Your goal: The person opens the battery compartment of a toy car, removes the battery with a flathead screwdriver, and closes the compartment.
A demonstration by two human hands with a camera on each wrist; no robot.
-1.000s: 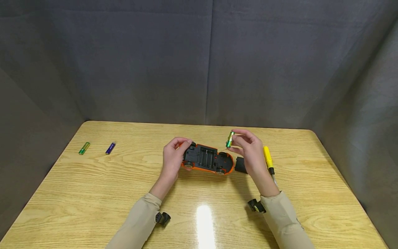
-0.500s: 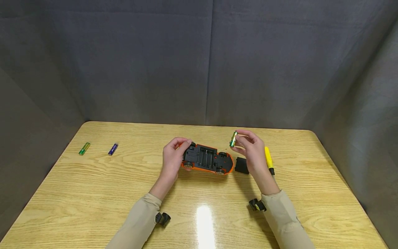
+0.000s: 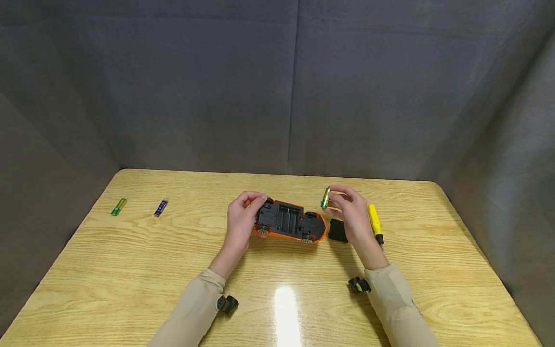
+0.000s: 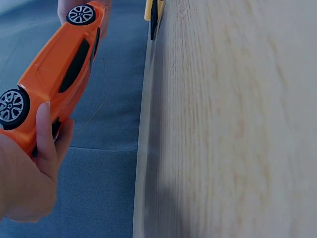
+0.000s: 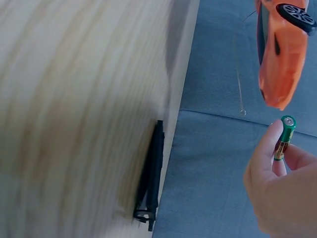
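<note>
Upturned orange plastic toy car (image 3: 289,222) mid-tabletop, black underside up, battery bay open and showing bare slots. Left hand (image 3: 241,219) clenched round the car's left end, thumb and fingers (image 3: 259,196) curled over body and wheel; in the left wrist view, same car (image 4: 52,74) pinched at one end by the thumb (image 4: 45,134). Right hand (image 3: 352,212) raised just right of the car, grasping a small green-and-gold cylindrical battery (image 3: 325,197) between thumb and fingertips, roughly upright, clear of the car and not touching it; in the right wrist view, battery (image 5: 284,136) pinched low, capped end free.

Handling, as a judgement: battery light, rigid, smooth-skinned and likely slippery, so best pinched across the middle of the barrel with both ends left free. Car light and hollow, stiff shell, prone to rolling or rocking on its roof; steadiest taken at the ends by the body sides, away from the open bay.

Flat black plastic cover (image 3: 336,230) on the light wooden tabletop (image 3: 130,270), between car and right hand. Yellow-handled screwdriver (image 3: 375,222) just beyond the right hand. Far left, well apart: second green battery (image 3: 118,206) and a blue battery (image 3: 160,207), both lying flat.
</note>
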